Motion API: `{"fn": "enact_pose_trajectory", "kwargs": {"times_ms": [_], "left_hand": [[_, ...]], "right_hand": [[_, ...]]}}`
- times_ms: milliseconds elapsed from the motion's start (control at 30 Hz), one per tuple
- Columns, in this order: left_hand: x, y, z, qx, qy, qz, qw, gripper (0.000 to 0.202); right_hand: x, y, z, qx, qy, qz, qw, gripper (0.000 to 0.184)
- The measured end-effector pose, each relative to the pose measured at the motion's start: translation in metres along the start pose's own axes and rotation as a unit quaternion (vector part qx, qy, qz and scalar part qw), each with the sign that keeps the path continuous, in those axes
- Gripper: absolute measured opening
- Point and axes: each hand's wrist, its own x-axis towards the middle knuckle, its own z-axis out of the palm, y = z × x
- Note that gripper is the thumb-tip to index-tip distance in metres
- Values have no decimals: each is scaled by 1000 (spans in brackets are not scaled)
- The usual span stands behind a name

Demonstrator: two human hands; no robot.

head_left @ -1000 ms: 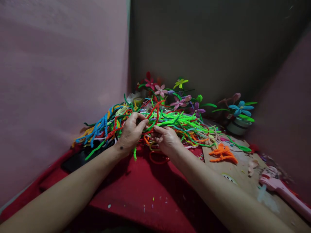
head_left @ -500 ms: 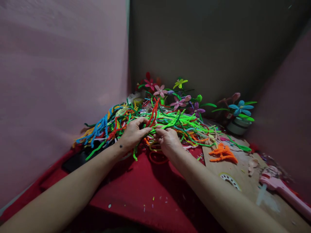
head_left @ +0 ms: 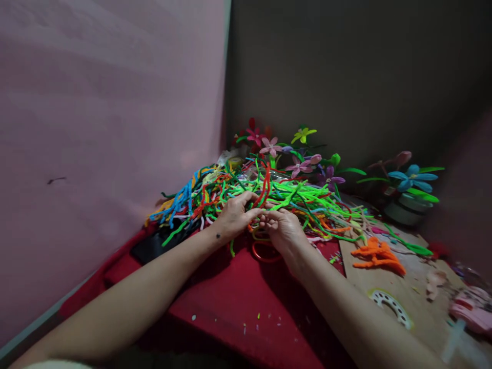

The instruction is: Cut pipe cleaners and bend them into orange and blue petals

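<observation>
Position: a pair of fuzzy red stems (head_left: 267,179) stands at the meeting point of my two hands, in front of the pile of coloured stems (head_left: 321,199). The red stems rise from my fingertips and point up and away from me. Their long axis is near upright, with a slight lean to the right at the top, and it runs across the mostly sideways lie of the green lengths behind. My left hand (head_left: 240,212) is the nearer of the two; my right hand (head_left: 284,228) sits just to the right of their lower end.

State of hands: left thumb and forefinger appear to pinch the red stems low down, though the exact contact is partly covered. The right fingers are curled in, tips gathered close beside the left thumb; what lies between them is hidden, so I am unable to determine their grip.

Condition of the red stems: bright red, soft-piled, slender, two strands running close together and narrowing towards the top. Whether they are joined there is too small to confirm. Lower ends: concealed by my fingers.

Surroundings: a red ring-shaped object (head_left: 266,259) lies below my hands on the red-covered surface (head_left: 219,302); a bundle of orange stems (head_left: 378,252) lies well to the right.
</observation>
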Motion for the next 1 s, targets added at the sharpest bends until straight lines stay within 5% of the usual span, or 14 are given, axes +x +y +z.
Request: {"fn": "enact_pose_trajectory", "kwargs": {"times_ms": [167,500,633,833,1000], "left_hand": [[-4,6,1,30,-21,18,999,16],[-6,9,1,84,-5,36,996,13],[3,6,-16,126,71,21,989,18],[29,-25,-51,211,181,-48,959,29],[33,-35,-62,260,117,-63,956,41]], "right_hand": [[0,4,-4,-33,10,-23,999,38],[-3,8,-8,-64,-10,-40,997,31],[-5,8,-9,-86,-54,-54,993,30],[-6,5,11,-112,-100,-59,987,54],[-16,11,27,-128,-130,-29,983,32]]}}
